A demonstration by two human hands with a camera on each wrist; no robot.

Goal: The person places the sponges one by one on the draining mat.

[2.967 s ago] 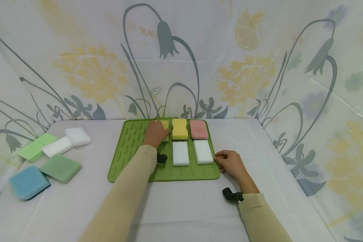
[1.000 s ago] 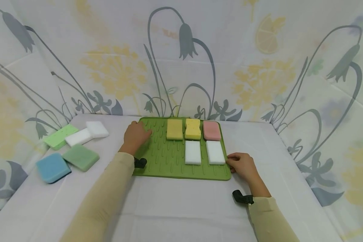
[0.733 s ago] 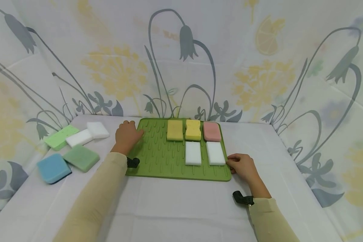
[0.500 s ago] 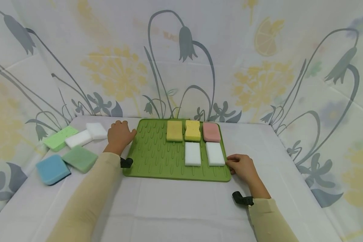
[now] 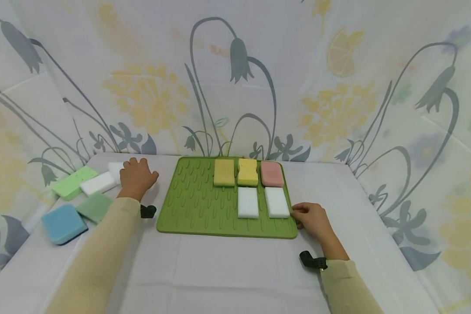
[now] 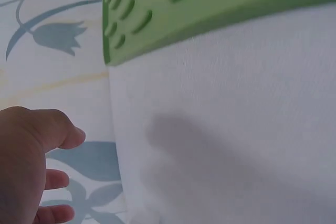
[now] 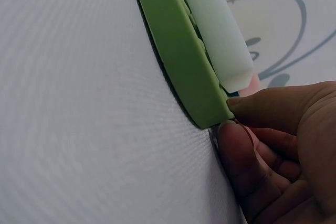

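A green ridged silicone mat [image 5: 198, 205] lies on the table with sponges on it. Thumb and forefinger of my right hand [image 5: 312, 220] pinch the mat's right edge, seen close up in the right wrist view [image 7: 273, 145]. Nearest that hand on the mat is a white sponge [image 5: 277, 203]. My left hand [image 5: 136, 176] hovers over the table left of the mat, fingers loosely bent and holding nothing. It partly covers a white sponge [image 5: 115, 169] of the left pile. In the left wrist view the thumb and fingers [image 6: 58, 129] are apart, above their shadow.
Also on the mat are a dull yellow sponge [image 5: 224, 172], a bright yellow one [image 5: 247, 172], a pink one [image 5: 272, 174] and another white one [image 5: 248, 203]. The left pile has light green [image 5: 74, 182], white [image 5: 99, 183], green [image 5: 95, 206] and blue [image 5: 64, 223] sponges.
My left hand has let go of the dull yellow sponge on the mat and moved left, off the mat toward the pile. The right hand has stayed at the mat's edge.
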